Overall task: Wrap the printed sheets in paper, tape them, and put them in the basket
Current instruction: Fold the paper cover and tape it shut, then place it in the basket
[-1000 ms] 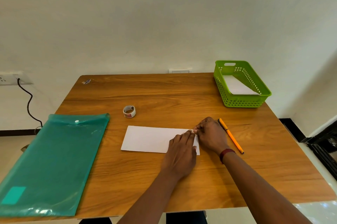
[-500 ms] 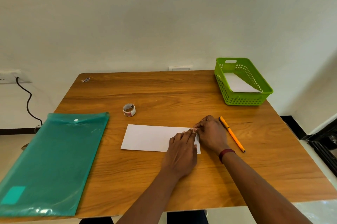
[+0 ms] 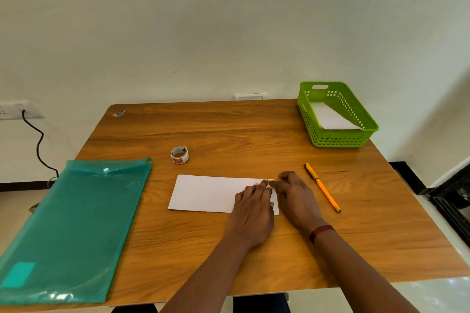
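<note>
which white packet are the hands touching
The long packet in front, touched by the left hand and right hand; the other packet lies in the green basket.

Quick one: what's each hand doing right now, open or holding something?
Left hand: open, fingers flat, pressing the folded white paper.
Right hand: fingers curled at the paper's right end; pinching it or not cannot be told.
</note>
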The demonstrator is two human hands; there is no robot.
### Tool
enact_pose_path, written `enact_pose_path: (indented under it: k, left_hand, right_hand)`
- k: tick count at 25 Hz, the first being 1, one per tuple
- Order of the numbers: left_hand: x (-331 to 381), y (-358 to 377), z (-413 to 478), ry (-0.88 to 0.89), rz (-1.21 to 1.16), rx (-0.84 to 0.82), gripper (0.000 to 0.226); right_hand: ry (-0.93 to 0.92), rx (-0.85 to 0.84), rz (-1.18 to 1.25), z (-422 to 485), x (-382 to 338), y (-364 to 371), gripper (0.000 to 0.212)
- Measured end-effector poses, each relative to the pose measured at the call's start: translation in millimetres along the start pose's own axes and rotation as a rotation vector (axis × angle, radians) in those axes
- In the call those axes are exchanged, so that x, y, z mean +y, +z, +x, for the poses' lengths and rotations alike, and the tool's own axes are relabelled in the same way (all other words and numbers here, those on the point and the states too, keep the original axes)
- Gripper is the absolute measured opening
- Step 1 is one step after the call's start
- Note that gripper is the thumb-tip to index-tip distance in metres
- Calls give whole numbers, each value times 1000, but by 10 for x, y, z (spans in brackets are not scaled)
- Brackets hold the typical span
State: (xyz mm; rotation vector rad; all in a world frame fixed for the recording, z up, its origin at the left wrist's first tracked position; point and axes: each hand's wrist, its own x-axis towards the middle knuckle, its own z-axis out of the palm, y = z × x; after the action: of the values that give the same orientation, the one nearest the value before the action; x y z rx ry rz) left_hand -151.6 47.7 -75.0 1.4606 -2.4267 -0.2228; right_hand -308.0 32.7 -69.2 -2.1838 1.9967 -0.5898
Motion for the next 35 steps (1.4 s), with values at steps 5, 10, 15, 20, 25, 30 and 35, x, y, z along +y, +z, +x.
enact_pose_path:
  k: [5,10,15,20,25,30,35]
  left_hand:
    - [17,-17,-5,-12,1,-26,52]
    - [20,-30,5,-5,20,-48,57]
    - [24,-40,-2,0,15,-39,56]
    - [18,-25,2,7,25,-16,48]
    - [27,-44,2,-4,10,-56,50]
    - [14,-154,59,-69,-171,-128,52]
    - [-177,-557,39,-327,-627,73,44]
  right_hand:
    - [-11,-55,-104,-87,-95,31,42]
    - [2,-11,-104,-99,-161,62,40]
    - [-31,35,-111,-132,-148,96,31]
    - [0,54,-76,-190,-152,142,21]
    - [59,54,-38,-194,-221,85,22]
    - [58,71,41,-211,-232,23,31]
    - [73,170,142,-365,-468,-31,42]
